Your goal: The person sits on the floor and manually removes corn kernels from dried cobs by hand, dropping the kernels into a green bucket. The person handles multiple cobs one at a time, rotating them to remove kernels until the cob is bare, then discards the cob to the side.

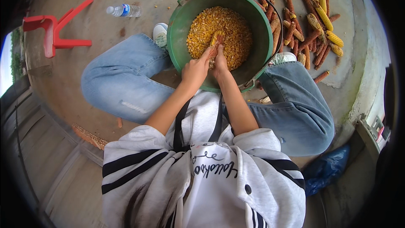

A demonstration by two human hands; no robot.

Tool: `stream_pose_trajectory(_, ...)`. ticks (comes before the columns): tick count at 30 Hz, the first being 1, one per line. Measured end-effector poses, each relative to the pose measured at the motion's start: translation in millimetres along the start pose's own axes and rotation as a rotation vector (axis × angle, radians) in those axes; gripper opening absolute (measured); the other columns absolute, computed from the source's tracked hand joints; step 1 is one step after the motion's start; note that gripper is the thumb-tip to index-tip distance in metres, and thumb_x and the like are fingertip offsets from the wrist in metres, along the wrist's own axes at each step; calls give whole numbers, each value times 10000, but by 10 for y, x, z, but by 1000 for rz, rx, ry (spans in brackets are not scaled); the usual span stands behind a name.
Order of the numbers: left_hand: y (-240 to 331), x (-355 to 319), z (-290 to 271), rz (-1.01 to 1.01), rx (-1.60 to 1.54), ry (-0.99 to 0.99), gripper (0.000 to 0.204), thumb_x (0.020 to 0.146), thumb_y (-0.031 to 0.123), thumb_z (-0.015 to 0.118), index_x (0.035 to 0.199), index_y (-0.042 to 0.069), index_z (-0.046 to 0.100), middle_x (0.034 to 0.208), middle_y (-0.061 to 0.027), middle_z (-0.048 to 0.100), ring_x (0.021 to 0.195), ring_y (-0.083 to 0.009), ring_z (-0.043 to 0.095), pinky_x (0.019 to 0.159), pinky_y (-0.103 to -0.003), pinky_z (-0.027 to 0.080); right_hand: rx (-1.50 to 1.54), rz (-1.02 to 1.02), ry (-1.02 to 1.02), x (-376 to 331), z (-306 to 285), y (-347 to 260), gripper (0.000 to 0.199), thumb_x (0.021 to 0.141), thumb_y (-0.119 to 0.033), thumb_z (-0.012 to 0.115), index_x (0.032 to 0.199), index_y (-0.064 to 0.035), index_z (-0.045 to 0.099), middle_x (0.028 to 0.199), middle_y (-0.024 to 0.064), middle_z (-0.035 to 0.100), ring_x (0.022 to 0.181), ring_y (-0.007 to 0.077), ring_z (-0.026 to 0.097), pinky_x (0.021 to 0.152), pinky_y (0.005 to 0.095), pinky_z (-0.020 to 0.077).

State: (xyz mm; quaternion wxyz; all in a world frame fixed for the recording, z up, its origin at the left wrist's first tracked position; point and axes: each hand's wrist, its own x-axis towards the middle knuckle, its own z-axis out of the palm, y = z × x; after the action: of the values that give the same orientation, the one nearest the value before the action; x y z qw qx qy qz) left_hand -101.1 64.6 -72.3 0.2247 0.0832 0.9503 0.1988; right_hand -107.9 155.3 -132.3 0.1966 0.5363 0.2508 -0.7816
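Observation:
Both hands are closed round one corn cob (217, 39), held tilted over a green bucket (177, 38). Yellow kernels still cover part of the cob's upper end, while bare reddish core shows elsewhere. My left hand (196, 70) grips it from the left, fingers pointing up along it. My right hand (220, 63) presses against its lower right side, thumb on the cob. Loose yellow kernels (234, 25) lie in a broad heap inside the bucket, just beneath my hands. The cob's lower end is partly hidden by my fingers.
Bare reddish cobs (310, 40) and several yellow ears (324, 16) lie piled right of the bucket. A clear water bottle (131, 11) lies at the far left, beside a red plastic stool (51, 33). A blue plastic bag (327, 169) rests at the lower right.

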Motion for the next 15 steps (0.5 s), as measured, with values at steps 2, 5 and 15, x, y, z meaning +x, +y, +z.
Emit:
stream_pose_trajectory(2,112,143,36,-33,85,-3,446,836,228,500,1276,269,436,623,-188,591,610,-371,607,547,-483,495,16,-30,-52,2,-6,-22,538,909,-519,320,1157,-70,482,1079,83,545,997,222,519,867,397,417)
stream_pose_trajectory(5,106,135,24,-41,110,-22,448,837,223,498,1277,271,432,640,-175,602,615,-361,614,543,-486,496,-2,-51,-71,27,-30,8,533,916,-509,305,1172,-75,479,1059,78,562,973,224,538,862,387,427)
stream_pose_trajectory(15,168,70,-22,-81,134,-100,491,844,230,494,1317,277,370,697,-191,620,631,-372,621,566,-480,511,-9,-65,-109,251,-132,91,520,922,-502,284,1175,-92,481,1037,70,570,968,214,542,825,390,447)
